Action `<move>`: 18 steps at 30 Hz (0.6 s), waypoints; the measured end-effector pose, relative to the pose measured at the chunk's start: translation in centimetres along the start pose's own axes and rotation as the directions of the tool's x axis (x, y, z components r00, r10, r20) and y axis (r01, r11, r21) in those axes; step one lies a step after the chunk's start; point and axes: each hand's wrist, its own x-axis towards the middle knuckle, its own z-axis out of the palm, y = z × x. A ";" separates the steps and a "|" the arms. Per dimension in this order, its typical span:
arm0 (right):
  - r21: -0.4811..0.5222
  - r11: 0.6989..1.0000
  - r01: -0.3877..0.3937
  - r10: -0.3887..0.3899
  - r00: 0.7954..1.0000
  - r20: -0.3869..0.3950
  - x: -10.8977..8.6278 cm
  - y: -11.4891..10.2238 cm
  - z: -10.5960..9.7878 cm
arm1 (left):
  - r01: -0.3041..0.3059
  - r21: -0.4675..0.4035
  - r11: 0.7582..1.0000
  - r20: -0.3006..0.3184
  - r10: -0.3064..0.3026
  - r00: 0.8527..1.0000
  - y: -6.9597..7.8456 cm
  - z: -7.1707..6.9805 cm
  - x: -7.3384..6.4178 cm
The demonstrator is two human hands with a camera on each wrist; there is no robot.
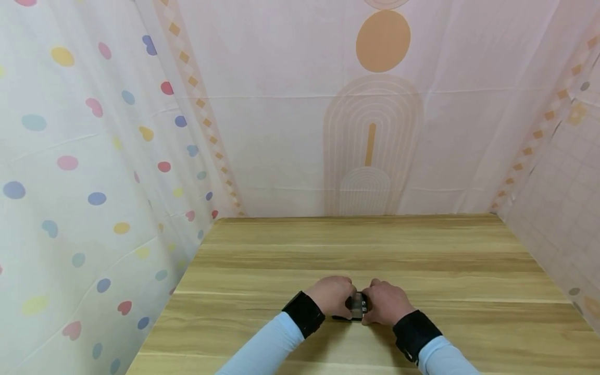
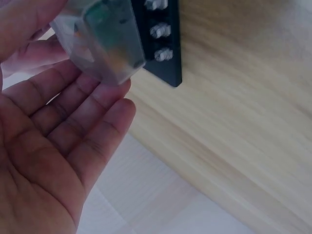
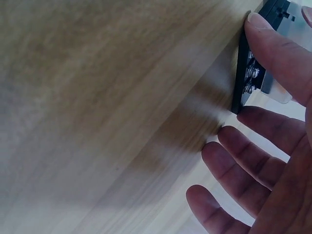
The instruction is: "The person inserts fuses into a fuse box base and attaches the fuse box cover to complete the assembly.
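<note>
A small black device (image 1: 357,306) with a translucent plastic cover stands on the table between both hands. Along the edge of its black base (image 2: 170,68) runs a row of metal screws (image 2: 163,54). Green and orange parts show dimly through the cover (image 2: 114,41). My left hand (image 1: 330,294) holds the covered side, its thumb and fingertips at the cover. From the other side, my right hand (image 1: 388,302) pinches the base's end between thumb and index finger, the other fingers spread below. Whether the cover is fastened to the base I cannot tell.
The wood-grain table (image 1: 262,250) extends around the hands. Behind it hangs a pale patterned curtain (image 1: 281,130), with a dotted curtain (image 1: 94,234) on the left and a checked one (image 1: 572,208) on the right. Both wrists wear black bands.
</note>
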 end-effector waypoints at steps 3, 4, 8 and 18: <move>-0.005 1.000 -0.005 0.005 1.000 0.002 0.1 0.0 0.0 | 0.006 0.016 1.000 -0.014 -0.006 1.000 0.1 0.3 0.0; -0.006 1.000 -0.006 0.006 1.000 0.002 0.1 0.0 0.0 | 0.006 0.025 1.000 -0.017 -0.005 1.000 0.1 0.3 -0.1; -0.008 1.000 -0.013 0.013 1.000 0.006 0.1 0.0 0.0 | 0.008 0.034 0.999 -0.024 -0.007 1.000 0.3 0.5 -0.1; -0.014 1.000 -0.001 0.001 1.000 0.001 0.2 0.0 0.2 | 0.003 0.011 1.000 -0.030 -0.002 1.000 0.5 0.6 0.0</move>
